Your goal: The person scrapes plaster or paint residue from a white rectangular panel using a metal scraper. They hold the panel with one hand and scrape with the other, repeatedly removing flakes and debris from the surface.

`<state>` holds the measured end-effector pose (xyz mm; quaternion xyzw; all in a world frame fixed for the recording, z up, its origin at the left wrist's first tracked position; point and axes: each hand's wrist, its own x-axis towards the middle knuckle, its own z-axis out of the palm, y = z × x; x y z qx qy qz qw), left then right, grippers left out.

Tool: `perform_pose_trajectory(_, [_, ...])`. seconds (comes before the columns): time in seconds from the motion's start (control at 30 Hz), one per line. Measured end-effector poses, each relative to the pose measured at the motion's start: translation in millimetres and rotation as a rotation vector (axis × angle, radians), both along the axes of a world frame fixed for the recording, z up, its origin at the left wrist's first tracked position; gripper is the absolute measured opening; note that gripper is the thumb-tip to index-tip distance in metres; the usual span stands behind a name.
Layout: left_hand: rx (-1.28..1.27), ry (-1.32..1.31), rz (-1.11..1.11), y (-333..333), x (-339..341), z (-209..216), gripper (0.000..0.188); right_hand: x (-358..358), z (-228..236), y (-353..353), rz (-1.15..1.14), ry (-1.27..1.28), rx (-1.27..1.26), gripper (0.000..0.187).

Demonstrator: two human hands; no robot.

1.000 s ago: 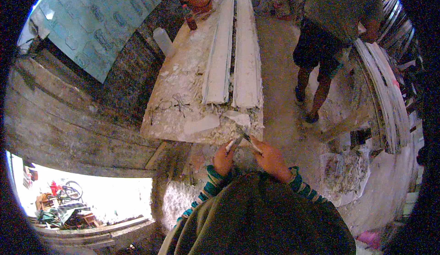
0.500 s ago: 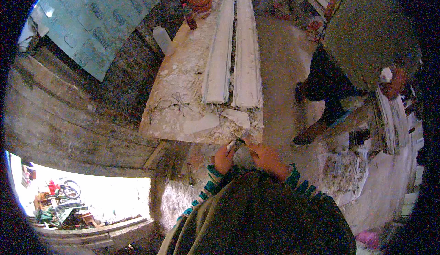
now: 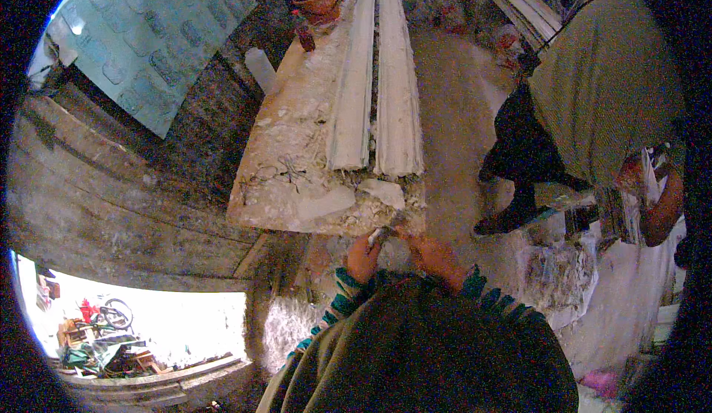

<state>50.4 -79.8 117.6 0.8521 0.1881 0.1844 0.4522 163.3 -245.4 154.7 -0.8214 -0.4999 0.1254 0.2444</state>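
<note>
Both hands are close together at the near edge of a plaster-covered work table (image 3: pixel 274 146). My left hand (image 3: pixel 361 258) is closed around a small, pale, narrow piece whose kind is too blurred to make out. My right hand (image 3: pixel 436 257) is beside it, with its fingers curled toward a small greyish thing; the grip is smeared. Just beyond the hands, a flat white plaster piece (image 3: pixel 382 192) lies among crumbs. To its left is a longer flat white slab (image 3: pixel 326 204). Two long white moulding strips, a left one (image 3: pixel 350 109) and a right one (image 3: pixel 399 109), run away from me side by side.
Thin dark wire (image 3: pixel 285 172) lies on the table's left. A red bottle (image 3: pixel 305 38), a white container (image 3: pixel 261 70) and an orange basket (image 3: pixel 319 5) stand farther back. Another person (image 3: pixel 608 79) bends at the right, handling pale strips. A bright opening (image 3: pixel 185 316) is lower left.
My hands have drawn slightly apart, and the dark thing between them is less visible. The other person's body and hands have shifted, with the hands lower over the strips.
</note>
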Motion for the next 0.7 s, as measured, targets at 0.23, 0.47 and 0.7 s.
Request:
perform_pose_trajectory(0.23, [0.017,0.119,0.048,4,-3,-25,0.032,-1,6,-5,0.025,0.057,-0.034,0.062])
perform_pose_trajectory(0.47, [0.116,0.118,0.112,1,-3,-21,0.031,-7,15,-5,0.066,-0.023,-0.009,0.062])
perform_pose_trajectory(0.7, [-0.061,0.217,0.063,3,-4,-5,0.030,-8,10,1,0.015,0.125,0.126,0.051])
